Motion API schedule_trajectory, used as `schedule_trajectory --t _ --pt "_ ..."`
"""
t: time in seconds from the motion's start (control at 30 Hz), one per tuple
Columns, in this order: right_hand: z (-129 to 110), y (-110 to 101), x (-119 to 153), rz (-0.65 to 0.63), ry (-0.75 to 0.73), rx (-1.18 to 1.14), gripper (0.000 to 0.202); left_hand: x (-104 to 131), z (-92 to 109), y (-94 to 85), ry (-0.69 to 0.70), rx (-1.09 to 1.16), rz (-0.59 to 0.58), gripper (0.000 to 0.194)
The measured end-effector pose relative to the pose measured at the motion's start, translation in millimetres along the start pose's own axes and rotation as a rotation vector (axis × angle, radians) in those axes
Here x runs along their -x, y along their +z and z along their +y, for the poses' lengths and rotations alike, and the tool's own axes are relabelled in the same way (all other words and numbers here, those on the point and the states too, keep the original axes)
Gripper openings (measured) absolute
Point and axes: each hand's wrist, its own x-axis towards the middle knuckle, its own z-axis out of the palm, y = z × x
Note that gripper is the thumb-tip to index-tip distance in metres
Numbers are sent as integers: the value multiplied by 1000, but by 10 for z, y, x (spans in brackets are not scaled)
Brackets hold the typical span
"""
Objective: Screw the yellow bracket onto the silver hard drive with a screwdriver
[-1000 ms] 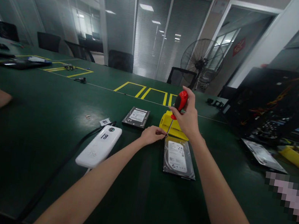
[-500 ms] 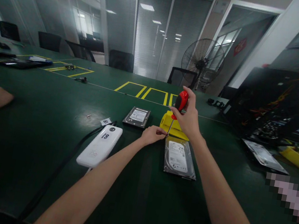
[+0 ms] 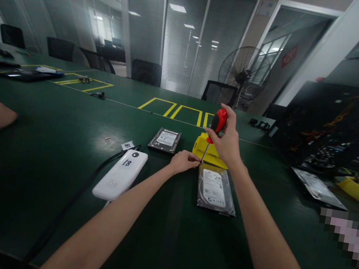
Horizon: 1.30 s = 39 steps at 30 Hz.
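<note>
The right hand [image 3: 229, 139] is gripping a screwdriver [image 3: 222, 115]; the left hand [image 3: 181, 162] is pinching narrowly, contents unclear, at the hard drive's [image 3: 214, 189] eleven-o'clock corner.

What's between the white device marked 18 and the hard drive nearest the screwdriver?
The left forearm crosses between the white device and the hard drive, with bare green tabletop beside it, in the head view.
</note>
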Motion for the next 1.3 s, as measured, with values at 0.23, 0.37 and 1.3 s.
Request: schedule_trajectory --t 0.23,0.37,1.3 --pt "8 3 -7 11 0 3 69 5 4 -4 19 3 -4 27" --pt "30 10 -10 17 17 14 70 10 4 1 39 24 -4 34" --pt "95 25 -24 48 3 -14 70 15 32 42 121 -22 49 37"
